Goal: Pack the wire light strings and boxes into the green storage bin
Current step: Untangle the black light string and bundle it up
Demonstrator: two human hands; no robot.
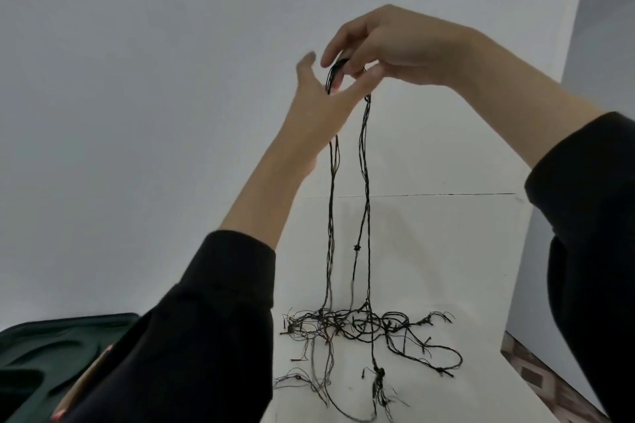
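Fingers of right hand pinching looped thin black wire light string, left hand splayed straight

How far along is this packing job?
Early, it seems. Done: nothing visibly packed; the green bin shows only partly at lower left. In hand: the right hand pinches raised loops of the wire light string beside the open left hand. Left: much of it lies tangled on the white table, to be gathered and binned.
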